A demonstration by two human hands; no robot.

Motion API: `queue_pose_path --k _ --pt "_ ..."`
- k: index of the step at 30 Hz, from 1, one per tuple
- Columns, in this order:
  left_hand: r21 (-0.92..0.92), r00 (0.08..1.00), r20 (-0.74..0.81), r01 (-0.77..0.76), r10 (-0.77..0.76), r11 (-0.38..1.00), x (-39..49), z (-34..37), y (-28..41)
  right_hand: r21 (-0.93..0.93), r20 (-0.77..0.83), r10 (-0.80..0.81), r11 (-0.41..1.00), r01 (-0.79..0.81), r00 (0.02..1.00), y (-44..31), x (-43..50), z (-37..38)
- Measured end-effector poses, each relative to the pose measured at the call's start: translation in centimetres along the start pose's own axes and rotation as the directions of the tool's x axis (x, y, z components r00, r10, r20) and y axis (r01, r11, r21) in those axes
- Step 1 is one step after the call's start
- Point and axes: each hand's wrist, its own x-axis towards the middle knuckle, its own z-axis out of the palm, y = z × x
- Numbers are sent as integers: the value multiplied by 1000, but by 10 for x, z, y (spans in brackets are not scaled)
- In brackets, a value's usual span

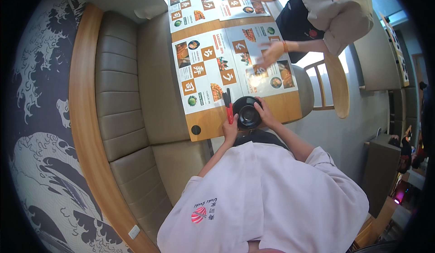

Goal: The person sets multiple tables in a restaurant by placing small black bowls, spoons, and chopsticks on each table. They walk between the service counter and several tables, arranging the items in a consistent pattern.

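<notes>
Close to my body, over the near edge of the wooden table, both hands hold a black bowl. My left hand grips its left side and also holds dark utensils with red paper sleeves, whose dark ends point away from me. What kind of utensils they are I cannot tell. My right hand clasps the right rim, thumb over the edge. The bowl looks like it holds no food; whether several bowls are stacked is unclear. Just beyond lie printed paper placemats with pictures of food.
A co-worker stands at the table's right side, one blurred hand above a placemat, the other at the far mats. A round black disc is at the near left corner. A padded bench runs along the left; a chair stands right.
</notes>
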Motion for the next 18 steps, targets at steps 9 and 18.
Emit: queue_pose_path --k 9,18 --pt "-2 998 52 -38 38 999 -1 -6 15 89 -49 75 993 -71 996 -6 -12 2" --pt "111 985 152 65 -82 992 2 -12 27 70 43 135 988 -137 990 -13 -7 -21"
